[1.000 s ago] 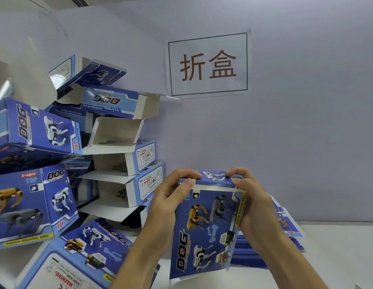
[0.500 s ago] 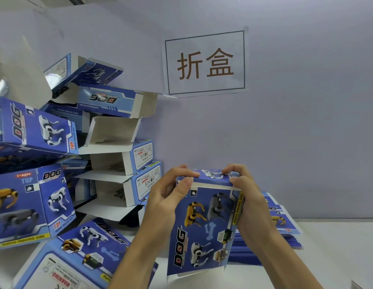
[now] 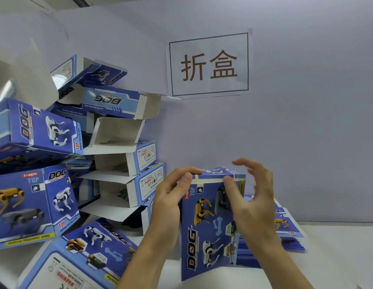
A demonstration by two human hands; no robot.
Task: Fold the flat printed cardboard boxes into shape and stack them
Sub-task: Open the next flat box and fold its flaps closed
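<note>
A blue printed "DOG" box [image 3: 206,232] stands upright on the white table [image 3: 338,257], its top flap folded down. My left hand [image 3: 171,197] grips its upper left corner, thumb on the front and fingers over the top. My right hand [image 3: 252,201] is at the upper right corner: the thumb presses the front near the top edge, while the fingers are lifted off and spread above the lid. Behind the box lies a stack of flat unfolded boxes [image 3: 285,232], partly hidden by my right hand.
A leaning pile of folded boxes [image 3: 123,159], several with open white flaps, fills the left side up against the wall. One folded box [image 3: 81,257] lies at the front left. A paper sign [image 3: 208,63] hangs on the wall.
My right hand's fingers have lifted off the box top and spread, leaving only the thumb on it. My left hand keeps its grip. The box has stayed upright.
</note>
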